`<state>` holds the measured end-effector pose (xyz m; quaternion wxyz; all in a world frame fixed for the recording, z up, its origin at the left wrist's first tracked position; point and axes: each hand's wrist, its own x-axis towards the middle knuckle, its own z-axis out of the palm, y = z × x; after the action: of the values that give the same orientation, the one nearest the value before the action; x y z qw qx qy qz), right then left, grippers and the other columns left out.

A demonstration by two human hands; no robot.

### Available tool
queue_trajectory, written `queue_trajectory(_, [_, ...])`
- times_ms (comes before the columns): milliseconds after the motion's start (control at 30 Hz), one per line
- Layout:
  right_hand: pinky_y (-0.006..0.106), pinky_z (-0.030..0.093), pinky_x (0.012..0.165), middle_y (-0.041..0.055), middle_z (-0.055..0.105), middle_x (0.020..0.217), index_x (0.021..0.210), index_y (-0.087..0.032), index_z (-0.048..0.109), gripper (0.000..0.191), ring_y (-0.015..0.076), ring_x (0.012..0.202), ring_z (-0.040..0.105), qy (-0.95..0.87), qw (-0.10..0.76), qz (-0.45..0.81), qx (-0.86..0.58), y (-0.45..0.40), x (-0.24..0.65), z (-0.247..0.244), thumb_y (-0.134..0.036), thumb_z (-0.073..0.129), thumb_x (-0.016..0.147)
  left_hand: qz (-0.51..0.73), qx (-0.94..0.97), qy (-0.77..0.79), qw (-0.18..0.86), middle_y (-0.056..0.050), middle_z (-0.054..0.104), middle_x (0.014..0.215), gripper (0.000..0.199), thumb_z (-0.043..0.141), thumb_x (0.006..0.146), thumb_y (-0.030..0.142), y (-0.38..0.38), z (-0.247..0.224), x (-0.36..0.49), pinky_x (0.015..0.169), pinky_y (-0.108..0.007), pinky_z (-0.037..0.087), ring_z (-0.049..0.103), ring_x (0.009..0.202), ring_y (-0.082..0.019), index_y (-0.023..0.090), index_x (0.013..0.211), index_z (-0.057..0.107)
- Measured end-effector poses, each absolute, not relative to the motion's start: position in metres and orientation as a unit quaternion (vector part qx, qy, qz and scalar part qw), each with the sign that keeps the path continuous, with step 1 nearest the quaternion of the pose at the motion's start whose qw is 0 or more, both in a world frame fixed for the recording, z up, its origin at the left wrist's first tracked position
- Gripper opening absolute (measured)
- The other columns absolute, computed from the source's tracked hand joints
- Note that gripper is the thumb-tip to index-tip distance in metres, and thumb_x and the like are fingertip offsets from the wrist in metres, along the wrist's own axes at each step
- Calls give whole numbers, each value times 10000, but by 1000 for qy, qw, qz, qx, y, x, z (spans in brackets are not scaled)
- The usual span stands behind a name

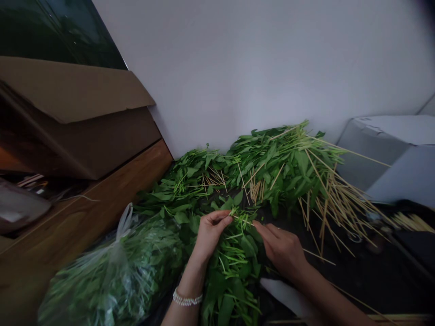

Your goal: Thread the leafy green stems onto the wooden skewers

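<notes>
Skewer (243, 220), held between both hands over a heap of greens (234, 260). The left hand (214, 230), thumb and fingers together, pinches a stem (233, 211) at one end of the skewer; the right hand (284, 250) is clamped on the shaft. Left: a tied plastic bag (123, 232) of leaves. Rear: leafy bunches (288, 156) with projecting sticks (335, 194), near the wall (238, 68).
</notes>
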<state>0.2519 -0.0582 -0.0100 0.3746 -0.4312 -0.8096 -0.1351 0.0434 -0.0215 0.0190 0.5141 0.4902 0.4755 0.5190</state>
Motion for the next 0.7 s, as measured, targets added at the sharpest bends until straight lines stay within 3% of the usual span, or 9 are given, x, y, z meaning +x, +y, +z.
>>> queue_trajectory(467, [252,363,612,19,626,717,1131,-121,630,335,116,592,566,-812,380,-135,-422,-58,252,-13,-122,338,965,489,532,481,496,-69,760,833,246,790,666,316,-20,14,46,758,-313,530,690,758,-206,147,842,759])
queue_trajectory(700, [266,358,605,28,639,748,1129,-129,640,346,120,594,563,-809,374,-141,-431,-57,251,-14,-128,328,977,465,588,462,474,-78,752,914,310,740,735,329,-22,19,48,783,-297,515,678,829,-208,158,993,722])
